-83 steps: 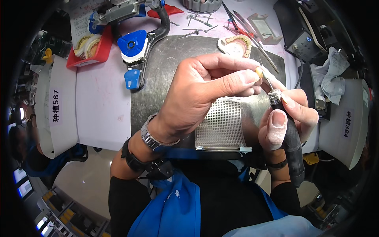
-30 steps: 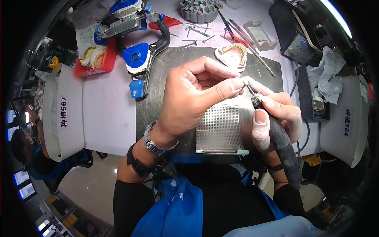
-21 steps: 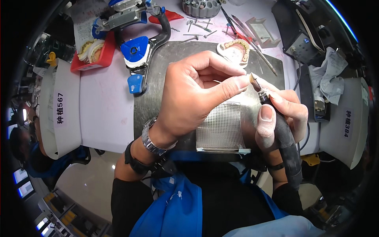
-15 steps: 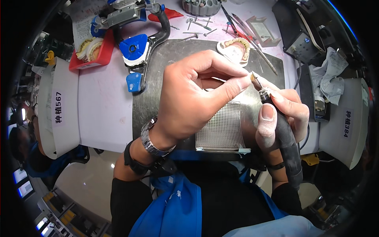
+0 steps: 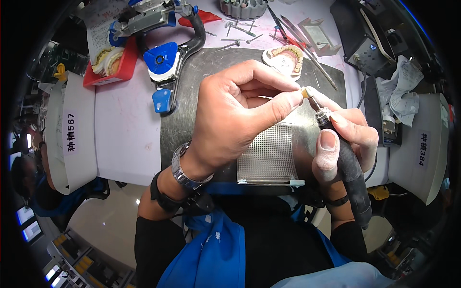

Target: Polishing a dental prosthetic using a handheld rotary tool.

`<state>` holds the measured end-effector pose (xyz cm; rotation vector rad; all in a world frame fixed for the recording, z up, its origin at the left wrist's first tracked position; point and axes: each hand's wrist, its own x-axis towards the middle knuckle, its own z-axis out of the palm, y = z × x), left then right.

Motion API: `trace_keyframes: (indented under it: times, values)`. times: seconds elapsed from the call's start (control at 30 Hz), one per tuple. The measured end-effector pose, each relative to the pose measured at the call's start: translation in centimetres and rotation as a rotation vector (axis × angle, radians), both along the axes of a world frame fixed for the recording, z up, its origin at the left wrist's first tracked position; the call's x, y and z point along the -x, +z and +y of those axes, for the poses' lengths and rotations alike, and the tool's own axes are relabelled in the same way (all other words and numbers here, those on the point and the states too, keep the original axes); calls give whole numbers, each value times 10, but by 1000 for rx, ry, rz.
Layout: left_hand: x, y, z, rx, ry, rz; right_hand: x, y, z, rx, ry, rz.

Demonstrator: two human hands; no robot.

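Observation:
Between the thumb and forefinger of my left hand (image 5: pixel 235 113) is pinched a small yellowish dental crown (image 5: pixel 305 92). My right hand (image 5: pixel 348 137) grips a black rotary handpiece (image 5: pixel 353 180) with a metal collar. Its thin bit points up at the crown and meets or nearly meets it; I cannot tell which. White dust coats my right fingertips. Just beyond the fingers lies a plaster dental model (image 5: pixel 285 62) with a row of teeth. Under my hands is a perforated metal grille (image 5: pixel 269 156) set in a grey metal plate (image 5: pixel 185 122).
A blue-and-black articulator (image 5: pixel 163 60) and a red tray (image 5: pixel 111 67) with dental casts stand at the left. Loose burs (image 5: pixel 235 43), tweezers and a bur holder (image 5: pixel 244 7) lie at the back. A black control box (image 5: pixel 367 48) and crumpled paper (image 5: pixel 403 96) are at the right.
The handpiece and my right hand have shifted very slightly to the right, and the crown has turned a little in my left fingers. Both grips stay the same.

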<state>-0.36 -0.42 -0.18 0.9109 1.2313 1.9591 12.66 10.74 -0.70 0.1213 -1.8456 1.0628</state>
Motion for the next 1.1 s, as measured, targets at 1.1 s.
trace_keyframes:
  times: [1.1]
  values:
    - [-2, -4, 0, -5, -60, -54, -1, -6, 5, 38, 23, 6]
